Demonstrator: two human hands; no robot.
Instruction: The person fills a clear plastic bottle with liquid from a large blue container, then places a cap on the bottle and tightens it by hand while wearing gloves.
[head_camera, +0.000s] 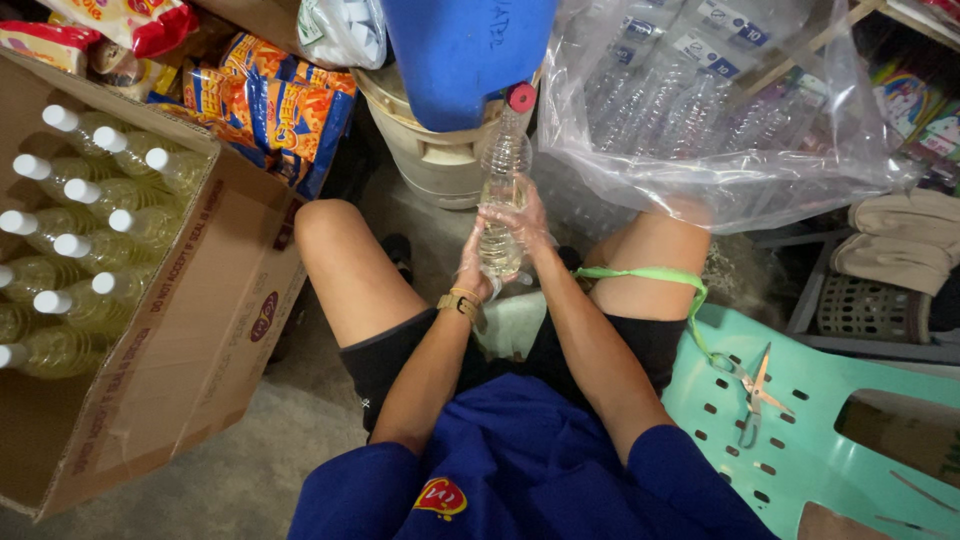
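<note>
Holding an upright clear bottle (503, 200) with both hands, left hand (473, 268) low, right hand (525, 222) higher.

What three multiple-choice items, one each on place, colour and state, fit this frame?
1. Where are the scissors? A) green chair B) cardboard box C) floor
2. What colour are the caps in the box? A) red B) white C) blue
3. How is the bottle held? A) lying flat B) upside down C) upright under the tap

A: they lie on the chair. B: each cap is white. C: left hand and right hand hold it upright below the red tap.
</note>
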